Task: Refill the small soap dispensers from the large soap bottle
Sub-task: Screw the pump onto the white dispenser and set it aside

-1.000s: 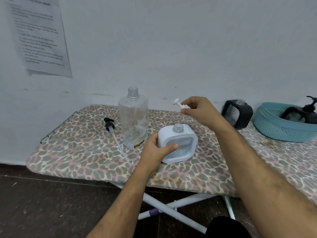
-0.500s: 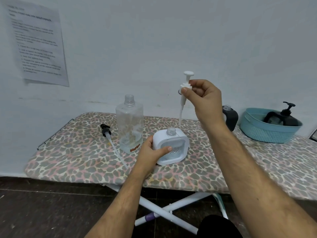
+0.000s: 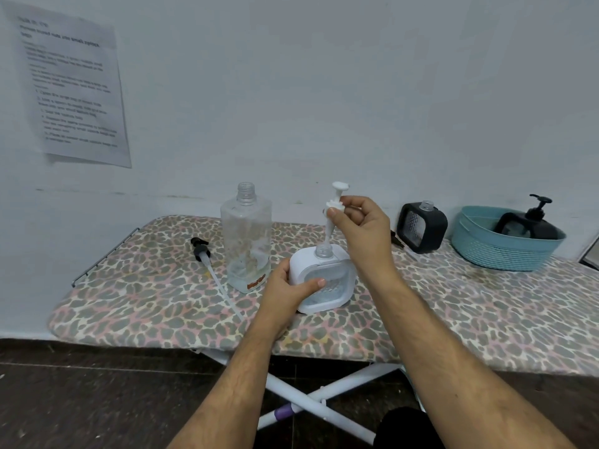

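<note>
The sheet (image 3: 73, 92) taped to the wall is too blurred to read. Your left hand (image 3: 285, 288) grips the square white dispenser (image 3: 327, 280) mid-board, well back from the near edge of the leopard-print board (image 3: 146, 303); your right hand (image 3: 359, 228) pinches the white pump (image 3: 335, 205), its tube entering the open neck. The clear big bottle (image 3: 248, 238) stands uncapped just left, its black pump (image 3: 202, 251) lying beside it.

Both bare forearms reach forward from the lower edge of the view. The left hand (image 3: 285, 288) is wrapped round the side of a white dispenser (image 3: 324, 280), thumb lying across its front. The right hand (image 3: 359, 228), raised above and just right of the left, pinches a white pump (image 3: 335, 205) between thumb and curled fingers.
</note>
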Available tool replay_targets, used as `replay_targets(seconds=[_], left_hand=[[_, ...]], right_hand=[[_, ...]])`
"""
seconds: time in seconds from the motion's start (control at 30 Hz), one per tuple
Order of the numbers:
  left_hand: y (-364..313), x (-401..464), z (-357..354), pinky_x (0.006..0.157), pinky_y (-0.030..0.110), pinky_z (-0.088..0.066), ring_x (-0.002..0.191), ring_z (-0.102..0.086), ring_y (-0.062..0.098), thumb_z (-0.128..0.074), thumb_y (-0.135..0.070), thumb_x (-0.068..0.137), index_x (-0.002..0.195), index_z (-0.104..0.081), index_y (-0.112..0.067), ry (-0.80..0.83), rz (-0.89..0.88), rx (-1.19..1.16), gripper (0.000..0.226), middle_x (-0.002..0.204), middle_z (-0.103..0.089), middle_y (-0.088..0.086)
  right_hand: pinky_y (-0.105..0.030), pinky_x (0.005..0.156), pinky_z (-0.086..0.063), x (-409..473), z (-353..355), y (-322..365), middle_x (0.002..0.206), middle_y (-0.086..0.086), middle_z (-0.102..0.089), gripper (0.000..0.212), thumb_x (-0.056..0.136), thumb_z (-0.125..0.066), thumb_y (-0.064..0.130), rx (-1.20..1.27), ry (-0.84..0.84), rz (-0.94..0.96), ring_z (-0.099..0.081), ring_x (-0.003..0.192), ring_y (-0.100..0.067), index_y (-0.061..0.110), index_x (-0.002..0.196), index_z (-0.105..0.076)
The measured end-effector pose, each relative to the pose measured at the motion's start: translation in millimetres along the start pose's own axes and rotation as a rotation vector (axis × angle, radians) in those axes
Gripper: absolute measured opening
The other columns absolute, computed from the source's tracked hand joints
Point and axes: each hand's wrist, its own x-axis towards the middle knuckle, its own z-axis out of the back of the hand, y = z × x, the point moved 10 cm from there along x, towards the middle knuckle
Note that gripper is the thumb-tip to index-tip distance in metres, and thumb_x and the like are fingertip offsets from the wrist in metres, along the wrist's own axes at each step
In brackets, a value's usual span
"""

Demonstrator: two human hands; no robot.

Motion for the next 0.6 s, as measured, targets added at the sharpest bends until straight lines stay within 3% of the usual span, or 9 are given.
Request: replay_targets(seconds=[0.23,0.43,0.6], left_hand=[[2.1,1.3,0.0,0.088,0.05,-0.057,0.099,-0.071,0.025,-0.089,-0.035,0.053,0.114,-0.065,-0.025,0.004,0.001,-0.012,0.067,0.108,-0.072,0.004],[1.6,0.4,-0.3,0.088,0.054,-0.056,0.098,-0.071,0.027,-0.089,-0.035,0.054,0.115,-0.065,-0.022,0.008,0.007,-0.009,0.067,0.107,-0.073,0.006],[2.0,0.4,-0.3,0.088,0.054,-0.057,0.098,-0.071,0.027,-0.089,-0.035,0.054,0.117,-0.064,-0.022,0.009,0.011,-0.005,0.069,0.108,-0.072,0.007]], right_hand=[[-0.02,0.075,-0.054,-10.3,-4.0,-13.3,0.091,-0.006,-0.074,0.021,0.086,-0.074,0.004,-0.048,0.078,-0.028,-0.07,0.082,-0.009,0.011,0.103,-0.064],[-0.025,0.08,-0.055,-11.6,-3.8,-12.5,0.097,-0.012,-0.073,0.022,0.088,-0.072,0.006,-0.095,0.103,-0.018,-0.07,0.086,-0.013,0.016,0.105,-0.063],[-0.021,0.084,-0.055,-21.6,-6.0,-18.8,0.106,-0.001,-0.074,0.04,0.092,-0.067,0.007,-0.13,0.142,-0.045,-0.071,0.099,-0.01,0.02,0.129,-0.058]])
